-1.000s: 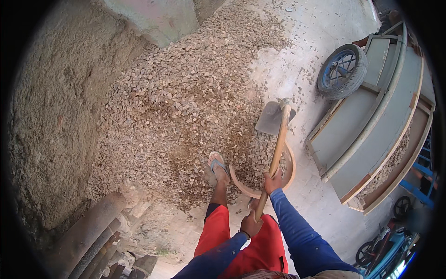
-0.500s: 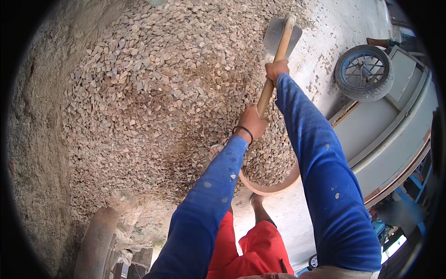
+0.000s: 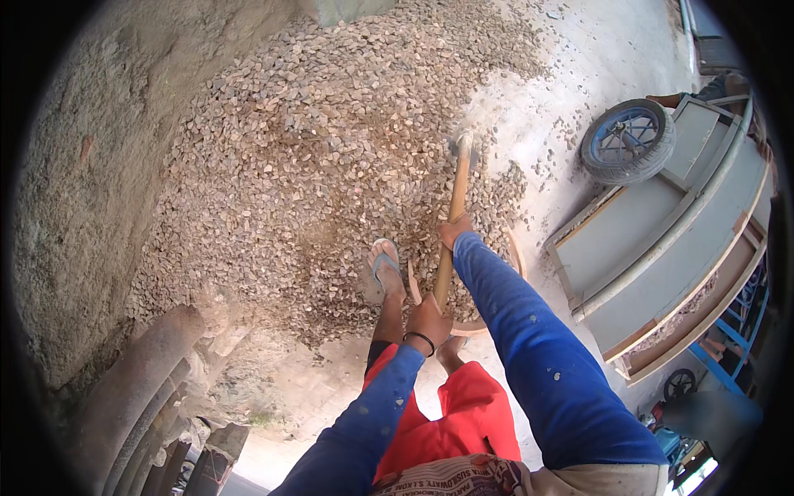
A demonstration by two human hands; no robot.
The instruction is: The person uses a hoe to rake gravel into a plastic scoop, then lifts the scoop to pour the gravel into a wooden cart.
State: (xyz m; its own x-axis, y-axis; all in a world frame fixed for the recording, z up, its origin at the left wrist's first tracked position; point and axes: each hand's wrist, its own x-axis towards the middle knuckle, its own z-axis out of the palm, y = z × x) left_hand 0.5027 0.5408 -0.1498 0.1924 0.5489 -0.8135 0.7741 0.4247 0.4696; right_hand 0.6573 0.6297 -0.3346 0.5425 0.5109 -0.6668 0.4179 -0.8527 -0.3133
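Observation:
A hoe [image 3: 458,183] with a pale wooden handle runs away from me over the stones. Near the handle's end, my left hand [image 3: 429,317], with a dark band at the wrist, is closed round it. My right hand [image 3: 454,231] grips the handle farther up. The hoe's head [image 3: 465,147] is down at the right edge of the gravel heap [image 3: 298,157], its blade mostly hidden. Below the handle and between my feet stands a round pinkish basin [image 3: 518,252], with gravel in it; my hands and the handle partly cover it.
A rough earthen wall [image 3: 91,165] borders the heap on the left. Stacked curved tiles [image 3: 136,380] stand at the lower left. To the right are a blue-rimmed wheel [image 3: 628,140] and grey panels [image 3: 628,236]. My sandalled left foot [image 3: 385,269] is on the gravel.
The hoe's head has come down and nearer me, from above the pale floor to the gravel's edge. Both hands have drawn back toward me with the handle. The view has shifted.

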